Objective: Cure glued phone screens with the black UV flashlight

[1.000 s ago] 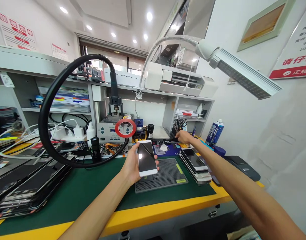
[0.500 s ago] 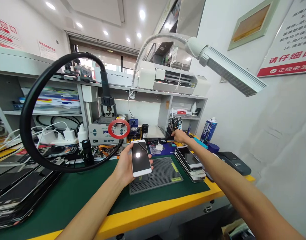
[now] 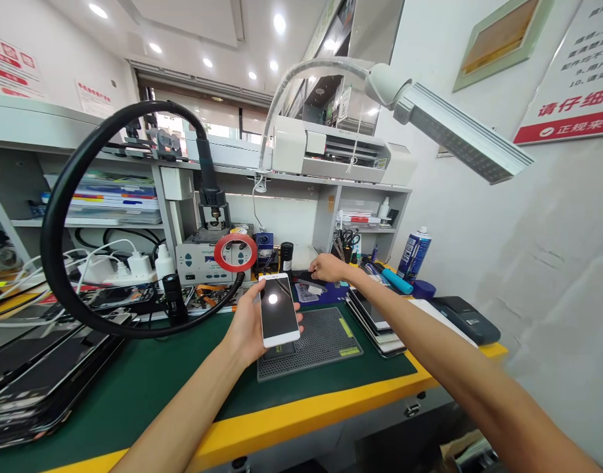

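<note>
My left hand (image 3: 243, 322) is wrapped round a white smartphone (image 3: 279, 318) with a dark screen turned up; a round light reflects in the glass. The phone is held over the grey perforated mat (image 3: 326, 338). Stretched to the back of the bench, my right hand (image 3: 330, 268) has its fingers pinched together beside a flat white-topped box (image 3: 304, 258). What is between these fingers, if anything, is too small to make out. Just below it a small pale piece (image 3: 315, 290) lies on a blue mat (image 3: 331, 294).
A stack of phones (image 3: 375, 315) stands right of the mat, partly behind my right forearm. Further right are a blue spray can (image 3: 414, 255) and a teal roll (image 3: 397, 281). A black hose (image 3: 50, 236) loops at left, above piled screens (image 3: 40, 374). A lamp (image 3: 462, 131) hangs overhead.
My right hand has moved left from beside the tool holder to the front of the white-topped box. My left hand keeps the smartphone in nearly the same place.
</note>
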Available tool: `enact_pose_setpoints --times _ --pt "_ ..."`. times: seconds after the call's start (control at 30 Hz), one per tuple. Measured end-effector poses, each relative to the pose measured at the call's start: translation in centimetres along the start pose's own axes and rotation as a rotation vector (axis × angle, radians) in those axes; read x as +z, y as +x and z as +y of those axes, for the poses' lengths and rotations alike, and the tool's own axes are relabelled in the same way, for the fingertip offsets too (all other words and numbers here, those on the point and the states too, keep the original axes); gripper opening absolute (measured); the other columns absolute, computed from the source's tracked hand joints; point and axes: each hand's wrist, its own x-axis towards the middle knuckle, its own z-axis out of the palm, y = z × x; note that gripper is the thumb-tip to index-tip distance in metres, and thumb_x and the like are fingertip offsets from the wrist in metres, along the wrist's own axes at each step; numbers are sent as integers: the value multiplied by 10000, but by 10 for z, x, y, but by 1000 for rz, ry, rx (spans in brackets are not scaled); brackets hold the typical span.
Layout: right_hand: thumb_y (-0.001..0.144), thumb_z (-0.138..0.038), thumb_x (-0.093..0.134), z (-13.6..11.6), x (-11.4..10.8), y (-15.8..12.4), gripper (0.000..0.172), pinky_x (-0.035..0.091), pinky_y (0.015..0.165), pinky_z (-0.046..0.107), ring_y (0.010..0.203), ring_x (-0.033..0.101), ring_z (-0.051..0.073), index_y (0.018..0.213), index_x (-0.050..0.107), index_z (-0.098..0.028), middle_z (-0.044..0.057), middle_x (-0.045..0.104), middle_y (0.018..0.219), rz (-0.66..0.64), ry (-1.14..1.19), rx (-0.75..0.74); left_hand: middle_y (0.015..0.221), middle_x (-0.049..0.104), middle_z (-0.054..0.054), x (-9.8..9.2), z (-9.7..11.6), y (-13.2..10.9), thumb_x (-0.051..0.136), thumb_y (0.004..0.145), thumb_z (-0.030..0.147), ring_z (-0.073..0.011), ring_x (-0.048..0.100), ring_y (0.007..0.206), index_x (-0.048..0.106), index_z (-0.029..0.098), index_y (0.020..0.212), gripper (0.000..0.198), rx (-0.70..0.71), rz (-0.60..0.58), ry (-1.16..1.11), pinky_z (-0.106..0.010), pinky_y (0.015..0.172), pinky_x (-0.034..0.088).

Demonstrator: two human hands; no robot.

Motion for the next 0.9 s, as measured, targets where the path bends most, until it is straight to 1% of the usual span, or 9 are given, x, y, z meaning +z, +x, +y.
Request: enact_pose_setpoints --times 0.07,0.17,0.3,0.43,0.57,0.67,0.77,0.83,0.9 --pt "974 -400 581 -9 5 5 343 530 957 392 1098 588 199 1200 595 -142 89 578 1226 27 -28 -20 1089 688 -253 -1 -1 0 538 886 580 -370 722 881 591 61 1178 598 0 -13 -10 -587 867 557" --pt "975 -403 578 -16 8 10 351 527 961 397 1103 585 198 1210 588 -142 93 574 1229 49 -66 -25 1093 688 -256 -2 -1 1 554 874 587 -377 717 886 581 57 1209 627 -3 -36 -15 -602 897 539" --pt "978 -403 575 -15 6 16 360 538 939 389 1078 594 190 1225 575 -141 95 576 1217 44 -91 5 1099 687 -257 -2 -1 0 573 864 585 -381 713 907 563 58 1260 659 4 -38 -9 -600 918 529" --pt "975 -401 581 -12 5 20 366 541 931 389 1068 599 189 1223 573 -132 95 581 1200 51 -88 34 1099 685 -262 -1 -1 0 572 864 585 -377 715 895 566 49 1257 665 -3 -35 0 -589 906 537" --pt "976 -400 579 -15 6 23 365 543 928 387 1065 599 188 1226 572 -134 95 580 1203 56 -42 46 1116 682 -257 1 -1 -1 575 871 557 -377 716 903 566 61 1248 623 5 -10 11 -591 897 540" --pt "977 -401 577 -14 2 21 362 545 924 384 1062 600 186 1226 572 -137 92 580 1203 64 11 44 1131 678 -254 2 -1 -2 574 874 546 -381 714 916 572 64 1238 605 7 10 27 -587 894 544" --pt "978 -408 575 -2 -12 13 367 543 927 385 1065 599 193 1222 575 -134 88 581 1201 96 61 57 1129 678 -256 3 0 -3 562 881 550 -386 713 932 576 66 1230 597 9 13 28 -578 876 555" --pt "974 -414 578 13 -23 5 380 541 933 390 1073 598 203 1223 575 -127 87 581 1200 107 77 88 1116 680 -257 3 0 -2 550 886 556 -382 718 917 576 67 1224 595 9 1 22 -577 863 561" --pt "974 -416 578 30 -31 -5 378 538 938 390 1078 595 207 1219 579 -128 86 581 1203 78 83 119 1103 683 -258 3 0 -2 545 886 566 -374 723 888 577 68 1216 598 3 -16 27 -577 852 565"
